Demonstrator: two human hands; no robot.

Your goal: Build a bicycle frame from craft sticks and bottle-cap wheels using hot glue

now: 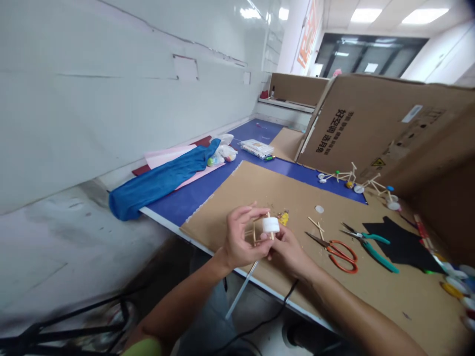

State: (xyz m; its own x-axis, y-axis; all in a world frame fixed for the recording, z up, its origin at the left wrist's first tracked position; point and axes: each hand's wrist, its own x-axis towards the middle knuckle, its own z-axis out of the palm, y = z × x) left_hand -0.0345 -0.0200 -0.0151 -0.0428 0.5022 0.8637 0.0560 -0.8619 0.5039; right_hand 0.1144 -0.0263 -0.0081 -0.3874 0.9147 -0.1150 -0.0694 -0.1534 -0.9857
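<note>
Above the front edge of the cardboard sheet, I hold a small stick model with a white bottle cap [270, 225] on it. My left hand [237, 238] grips it from the left, fingers curled around, with the thumb near the lower stick. My right hand [288, 251] is closed on it from the right and below, its fingertips partly hidden. Thin wooden sticks show above and below the cap, and part of the frame shows between my left fingers. Behind the hands lies a crumpled yellow piece [284, 218]. Scissors [337, 252] with orange handles lie right of my right hand.
Pliers [378, 249] with teal handles touch black cloth [389, 240]. Loose sticks [316, 224] and a round white disc [319, 209] lie nearby. Two stick models [343, 175] stand before a large cardboard box [356, 123]. Blue cloth [163, 173] lies at the left; coloured caps [454, 284] sit far right.
</note>
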